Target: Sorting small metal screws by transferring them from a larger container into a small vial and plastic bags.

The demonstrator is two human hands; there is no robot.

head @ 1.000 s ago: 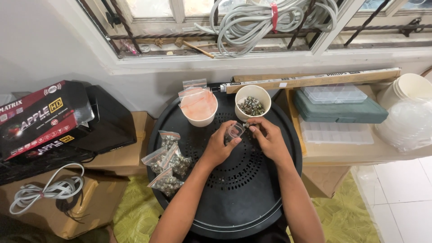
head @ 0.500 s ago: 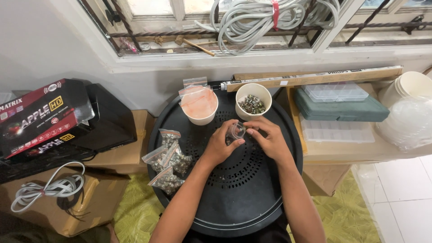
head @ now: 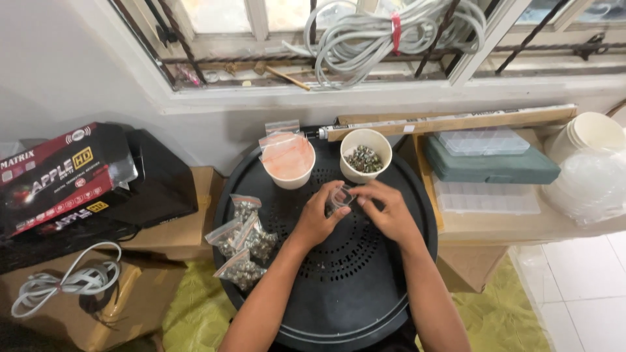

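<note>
left hand (head: 317, 220), right hand (head: 389, 214), fingertips meeting

Small clear plastic zip bag (head: 340, 197) is held off the round black tray (head: 365, 306), pinched between both hands above the tray's middle, toward its far edge. Bag is crumpled and tilted; whether it is sealed cannot be told.

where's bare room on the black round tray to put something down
The black round tray is bare near its front edge between the forearms, and along its right rim beside the right hand. Crowded: the filled small bags at left, the two cups at the back, and the middle, where both hands hold a small clear bag.
</note>
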